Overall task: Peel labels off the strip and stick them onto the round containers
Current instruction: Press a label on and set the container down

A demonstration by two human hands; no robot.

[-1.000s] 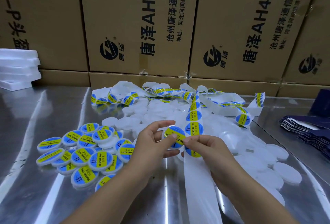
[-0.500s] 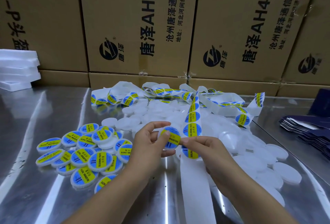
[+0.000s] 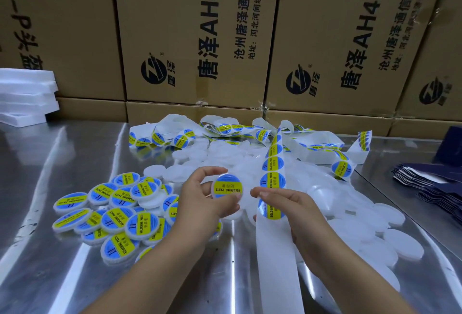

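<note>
My left hand [image 3: 202, 201] grips a round white container [image 3: 227, 186] between thumb and fingers; a blue and yellow label covers its top. My right hand [image 3: 287, 203] holds the white label strip [image 3: 273, 181], fingers across it between two labels, a little apart from the container. The strip runs from the far tangle over my right hand and down toward me as bare backing [image 3: 275, 258]. A pile of labelled containers [image 3: 117, 216] lies at the left. Plain white containers [image 3: 370, 233] spread across the middle and right.
The steel table [image 3: 50, 168] carries a tangle of label strip [image 3: 225, 131] at the back. Cardboard boxes [image 3: 195, 38] form a wall behind. White foam sheets [image 3: 25, 98] are stacked at far left. Dark blue packets [image 3: 435, 186] lie at the right.
My right hand has come off the container and now holds only the strip. The left hand has turned the labelled container slightly left and away from the strip.
</note>
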